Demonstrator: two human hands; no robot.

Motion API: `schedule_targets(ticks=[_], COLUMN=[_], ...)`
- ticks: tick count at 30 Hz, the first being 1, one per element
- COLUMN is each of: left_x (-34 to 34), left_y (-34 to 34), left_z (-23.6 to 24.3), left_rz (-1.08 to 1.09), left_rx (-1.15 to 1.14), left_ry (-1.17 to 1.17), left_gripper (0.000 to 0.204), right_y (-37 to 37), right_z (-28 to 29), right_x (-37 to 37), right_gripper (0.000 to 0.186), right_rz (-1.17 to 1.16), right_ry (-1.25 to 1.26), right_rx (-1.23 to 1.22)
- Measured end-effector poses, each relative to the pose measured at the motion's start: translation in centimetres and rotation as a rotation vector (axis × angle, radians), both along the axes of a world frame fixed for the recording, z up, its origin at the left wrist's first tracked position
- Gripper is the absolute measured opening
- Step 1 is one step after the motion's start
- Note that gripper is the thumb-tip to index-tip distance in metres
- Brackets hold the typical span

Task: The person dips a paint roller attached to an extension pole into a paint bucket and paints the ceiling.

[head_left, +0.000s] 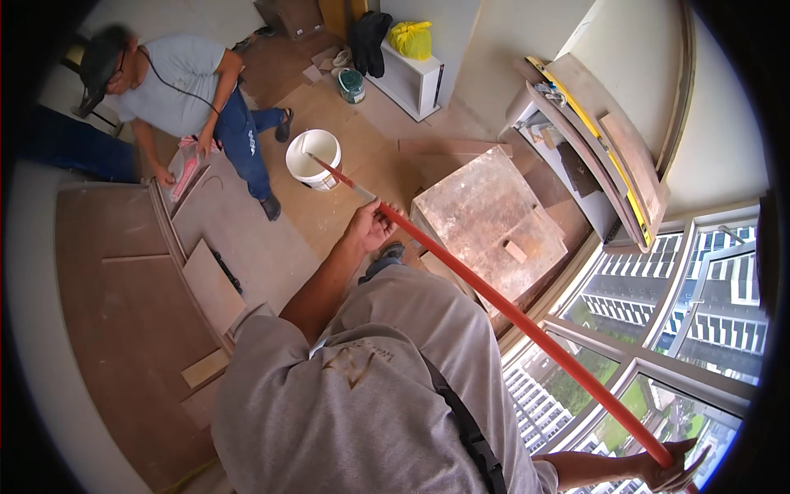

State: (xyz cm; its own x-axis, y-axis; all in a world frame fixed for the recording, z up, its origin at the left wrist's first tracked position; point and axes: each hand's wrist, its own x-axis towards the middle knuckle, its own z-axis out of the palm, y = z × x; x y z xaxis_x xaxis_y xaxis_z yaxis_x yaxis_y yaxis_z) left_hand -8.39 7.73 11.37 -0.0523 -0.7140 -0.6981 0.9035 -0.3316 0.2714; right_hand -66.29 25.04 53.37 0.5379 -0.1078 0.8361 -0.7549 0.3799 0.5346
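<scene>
A long red pole point(517, 319) runs diagonally across the view, its thinner pale and reddish upper end reaching into a white bucket point(325, 174) on the floor. My left hand point(370, 226) grips the pole near that thinner section, at the middle of the view. Low at the right, by the window, my right hand point(662, 468) holds the same pole, with part of its fingers round the far side. The bucket holds pale material; what exactly sits on the pole's tip is too small to make out. A stained, dusty square platform point(471, 216) stands just right of the pole.
A co-worker point(169, 90) bends at upper left, hands at a pink-and-white item point(185, 169). Boards point(123, 296) line the left. A teal pail point(351, 86) and yellow bag point(410, 39) are at back. A shelf unit with a yellow level point(592, 132) stands right, beside windows point(708, 280).
</scene>
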Motion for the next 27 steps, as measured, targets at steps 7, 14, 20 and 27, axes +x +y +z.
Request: schedule_targets(ticks=[7, 14, 20, 27], left_x=[-2.2, -3.7, -5.8, -8.2], left_y=[2.7, 3.9, 4.2, 5.5], left_z=[-1.8, -5.2, -5.9, -5.3], left_rz=[-0.033, -0.048, 0.083, 0.23], left_rx=[-0.077, 0.117, 0.086, 0.007], left_ry=[0.019, 0.024, -0.032, -0.062], left_gripper=[0.032, 0.032, 0.03, 0.032], right_y=[0.3, 0.5, -0.1, -3.1], right_z=[2.0, 2.4, 3.7, 4.8], right_x=[1.1, 2.2, 3.6, 5.5], right_gripper=[0.048, 0.048, 0.047, 0.047], right_rz=[0.194, 0.118, 0.161, 0.271], right_ry=[-0.008, 0.066, 0.106, 0.14], right_rx=[-0.231, -0.179, -0.214, -0.18])
